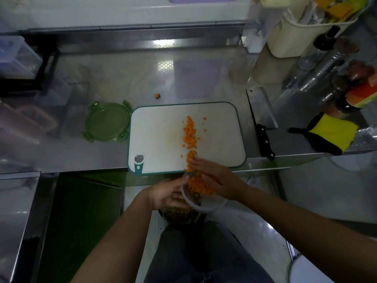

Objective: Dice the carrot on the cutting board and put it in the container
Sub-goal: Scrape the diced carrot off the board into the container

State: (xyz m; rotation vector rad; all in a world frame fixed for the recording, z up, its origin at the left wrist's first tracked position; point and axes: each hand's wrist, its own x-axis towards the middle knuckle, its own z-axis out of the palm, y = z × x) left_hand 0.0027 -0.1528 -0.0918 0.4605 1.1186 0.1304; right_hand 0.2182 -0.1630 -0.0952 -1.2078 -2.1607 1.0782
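A white cutting board (163, 127) with a green rim lies on the steel counter, carrying a long strip of diced carrot (190, 133). Below the counter's front edge my left hand (165, 194) grips the rim of a clear round container (204, 206), held just under the board's near edge. Diced carrot (201, 186) lies inside it. My right hand (214, 174) rests with straight fingers on the board's near edge, touching the carrot pieces over the container's mouth.
The container's green lid (107, 121) lies left of the board. A black-handled knife (263, 137) lies right of it, with a yellow and black cloth (330, 133) farther right. A stray carrot end (157, 96) sits behind the board. Bottles and a tub crowd the back right.
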